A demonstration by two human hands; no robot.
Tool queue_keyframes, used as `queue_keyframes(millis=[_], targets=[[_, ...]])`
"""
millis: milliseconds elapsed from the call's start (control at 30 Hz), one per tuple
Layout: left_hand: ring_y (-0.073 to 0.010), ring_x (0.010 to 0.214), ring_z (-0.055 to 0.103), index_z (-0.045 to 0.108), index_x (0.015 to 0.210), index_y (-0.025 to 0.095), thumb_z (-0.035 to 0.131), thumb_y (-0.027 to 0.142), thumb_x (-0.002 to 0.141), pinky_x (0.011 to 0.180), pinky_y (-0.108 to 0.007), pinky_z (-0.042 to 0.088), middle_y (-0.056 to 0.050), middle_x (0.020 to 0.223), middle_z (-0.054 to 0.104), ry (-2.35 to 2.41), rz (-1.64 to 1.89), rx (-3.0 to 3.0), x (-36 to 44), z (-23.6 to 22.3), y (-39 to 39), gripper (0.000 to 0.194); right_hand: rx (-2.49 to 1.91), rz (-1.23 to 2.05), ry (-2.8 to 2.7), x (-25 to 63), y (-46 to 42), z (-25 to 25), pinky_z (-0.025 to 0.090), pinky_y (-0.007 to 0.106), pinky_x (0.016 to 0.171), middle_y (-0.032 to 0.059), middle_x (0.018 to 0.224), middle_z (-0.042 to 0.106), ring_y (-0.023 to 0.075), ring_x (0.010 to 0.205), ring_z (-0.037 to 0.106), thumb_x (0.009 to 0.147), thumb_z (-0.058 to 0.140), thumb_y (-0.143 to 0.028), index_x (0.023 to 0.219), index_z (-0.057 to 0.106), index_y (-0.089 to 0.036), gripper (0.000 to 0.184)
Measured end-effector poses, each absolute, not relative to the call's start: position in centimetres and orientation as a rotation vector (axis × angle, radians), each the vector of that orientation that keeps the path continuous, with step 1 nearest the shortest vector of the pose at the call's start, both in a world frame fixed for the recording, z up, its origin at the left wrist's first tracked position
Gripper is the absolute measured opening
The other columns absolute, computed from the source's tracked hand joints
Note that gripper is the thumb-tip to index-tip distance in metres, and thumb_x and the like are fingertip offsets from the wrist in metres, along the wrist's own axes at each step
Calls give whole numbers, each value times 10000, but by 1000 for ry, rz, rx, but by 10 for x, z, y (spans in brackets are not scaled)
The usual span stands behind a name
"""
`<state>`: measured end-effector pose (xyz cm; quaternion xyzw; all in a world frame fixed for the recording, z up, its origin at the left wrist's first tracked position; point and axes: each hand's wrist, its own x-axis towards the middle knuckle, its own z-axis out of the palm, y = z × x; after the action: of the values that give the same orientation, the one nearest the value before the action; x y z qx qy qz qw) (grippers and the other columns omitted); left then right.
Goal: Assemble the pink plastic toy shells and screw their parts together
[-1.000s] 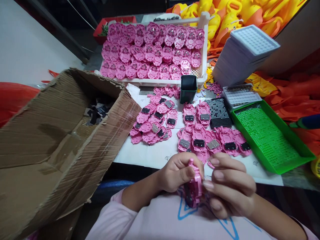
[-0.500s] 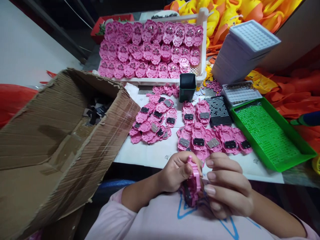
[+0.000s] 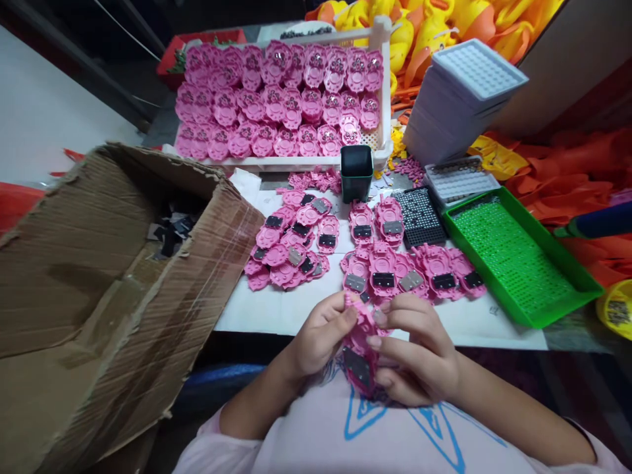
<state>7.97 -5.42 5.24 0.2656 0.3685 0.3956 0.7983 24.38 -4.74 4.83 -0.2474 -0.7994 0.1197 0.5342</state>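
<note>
A pink case point(image 3: 360, 334) is held at the lower centre of the frame, between the left hand point(image 3: 322, 334), pinched on its upper end, and the right hand point(image 3: 419, 352), fingertips set against its right edge; the long axis stands steep, the dark plate point(image 3: 357, 367) lowermost.

My left hand point(image 3: 323, 332): pinching, thumb pressed in toward curled fingers. Right hand point(image 3: 417, 352) close by, fingers bent, tips pointing left. Left forearm point(image 3: 264, 401) and right forearm point(image 3: 518, 405) angle inward, toward far.
</note>
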Motion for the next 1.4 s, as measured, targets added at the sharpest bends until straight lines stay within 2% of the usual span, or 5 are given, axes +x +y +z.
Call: queue_keyframes(millis=[200,433,667,800,1400], targets=[[-61,515,450,549,777,154,639,386,827,505,-173,364,36,621,534,1022,1104,557,81,33,-45,254,-586,413,-2199,244,-44,48,505,412,779,104,974,638,248,976,540,774,624,-491,948,648,-144,389],[-73,565,489,590,888,152,623,377,843,555,-184,385,30,653,564,1021,1002,690,76,26,-35,232,-827,294,-2437,245,-47,32,497,404,807,57,1117,672,236,1002,557,819,604,-247,975,641,-203,166],[-191,851,619,523,1277,193,519,433,886,738,-325,502,-118,1126,619,1301,943,1199,62,17,-34,459,-921,344,-2408,285,-35,40,541,384,814,97,1037,684,207,953,609,808,621,-251,1079,596,-161,288],[-282,1146,490,638,1143,238,577,307,853,1010,-469,335,-105,1186,599,1714,841,2054,45,14,-21,305,-1234,139,-2463,330,-26,39,548,390,785,123,1052,674,237,951,624,817,623,-283,1131,565,-136,352],[-394,1317,294,475,1339,225,532,351,873,1024,-633,181,-145,1386,474,2019,85,2337,55,-3,30,486,-1190,277,-2594,341,37,29,496,354,865,101,1050,694,221,979,593,887,507,-293,1072,656,-157,274]])
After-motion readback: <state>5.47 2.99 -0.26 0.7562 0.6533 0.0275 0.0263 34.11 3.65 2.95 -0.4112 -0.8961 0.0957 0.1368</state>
